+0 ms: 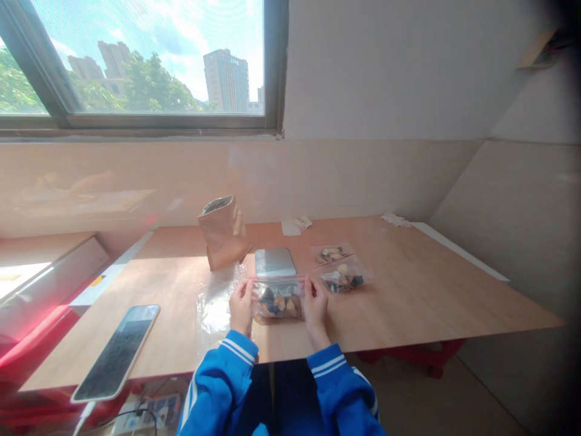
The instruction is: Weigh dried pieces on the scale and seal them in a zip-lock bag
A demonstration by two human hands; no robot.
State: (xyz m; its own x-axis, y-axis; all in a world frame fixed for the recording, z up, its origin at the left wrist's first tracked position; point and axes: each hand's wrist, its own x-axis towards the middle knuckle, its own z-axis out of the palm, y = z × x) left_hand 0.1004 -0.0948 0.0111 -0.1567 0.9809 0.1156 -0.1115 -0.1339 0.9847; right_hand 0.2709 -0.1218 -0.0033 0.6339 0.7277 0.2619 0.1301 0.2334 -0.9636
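Zip bag [278, 298] pinched at both ends, left grip [240, 307] and right grip [315, 304] closed, just below scale [275, 262]; slack pinch or open seal could spill contents [279, 306].

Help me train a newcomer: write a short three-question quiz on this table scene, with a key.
1. What do the bare left hand and bare right hand hold between them?

2. True or false: the brown kraft-paper pouch stands on the pale wooden table with its silver-lined mouth open.

3. How many other filled clear zip bags lie on the table, besides the one held? A) one B) two C) three

Key:
1. A clear plastic zip bag of dark and brown pieces
2. True
3. B
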